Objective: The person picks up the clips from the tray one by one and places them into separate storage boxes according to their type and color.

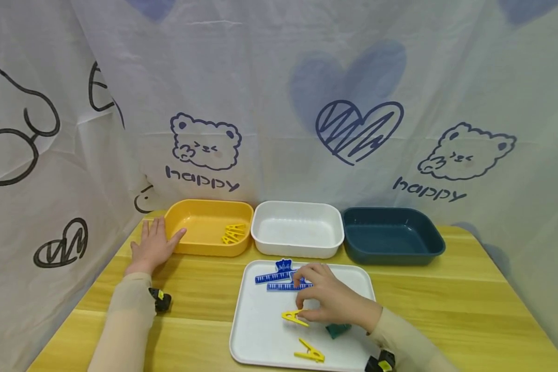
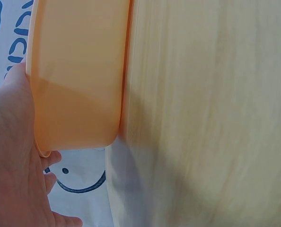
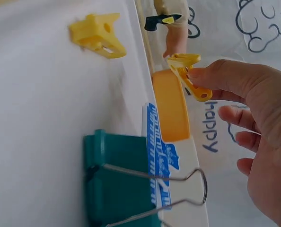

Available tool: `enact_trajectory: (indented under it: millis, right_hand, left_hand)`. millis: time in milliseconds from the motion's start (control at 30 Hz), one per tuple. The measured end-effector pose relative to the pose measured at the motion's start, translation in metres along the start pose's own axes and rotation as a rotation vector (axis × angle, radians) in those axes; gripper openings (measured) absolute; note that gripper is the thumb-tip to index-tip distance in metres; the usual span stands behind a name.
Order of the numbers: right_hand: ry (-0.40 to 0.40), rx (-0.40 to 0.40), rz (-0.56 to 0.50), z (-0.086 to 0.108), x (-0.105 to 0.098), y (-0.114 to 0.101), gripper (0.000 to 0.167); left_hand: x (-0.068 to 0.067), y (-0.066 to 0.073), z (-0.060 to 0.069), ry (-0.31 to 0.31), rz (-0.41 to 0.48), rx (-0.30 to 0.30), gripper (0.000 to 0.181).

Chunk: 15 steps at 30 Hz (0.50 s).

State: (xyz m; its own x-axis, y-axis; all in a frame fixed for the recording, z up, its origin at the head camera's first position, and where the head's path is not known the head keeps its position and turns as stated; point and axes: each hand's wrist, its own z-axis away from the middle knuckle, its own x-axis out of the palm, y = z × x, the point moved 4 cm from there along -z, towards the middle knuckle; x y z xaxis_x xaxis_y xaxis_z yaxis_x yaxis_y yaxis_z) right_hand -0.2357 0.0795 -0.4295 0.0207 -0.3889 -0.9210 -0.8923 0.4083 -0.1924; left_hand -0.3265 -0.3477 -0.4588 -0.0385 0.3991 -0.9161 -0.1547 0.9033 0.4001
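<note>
My left hand [image 1: 152, 249] rests at the left end of the yellow bin [image 1: 204, 249], fingers spread along its outside and thumb reaching over the rim. Two or more yellow clothespins [image 1: 234, 233] lie in that bin's right part. Over the white tray [image 1: 256, 320], my right hand [image 1: 327, 295] pinches another yellow clothespin [image 3: 188, 75] between thumb and forefinger, the other fingers loosely bent. Nearer the tray's front lies one more yellow clothespin [image 1: 310, 351]. Blue clips with piano-key patterns [image 1: 273, 277] lie behind the hand. A green binder clip [image 3: 121, 179] is partly hidden beneath it in the head view.
A white bin [image 1: 297, 249] and a dark blue bin [image 1: 395, 253] stand in a row with the yellow one along the back of the wooden table [image 1: 451, 310]. Behind them hangs a printed cloth [image 1: 279, 155].
</note>
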Motion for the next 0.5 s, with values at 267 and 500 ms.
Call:
enact_trajectory:
  millis: [267,500]
  right_hand:
    - [-0.050,-0.042,0.053,-0.024,0.000,-0.007,0.010]
    - [-0.051,-0.102,0.090,-0.043,0.000,-0.012,0.010]
  left_hand:
    - [0.000,0.002,0.002,-0.005,-0.001,-0.004,0.105]
    - [0.000,0.001,0.002,-0.001,-0.003,-0.005,0.106]
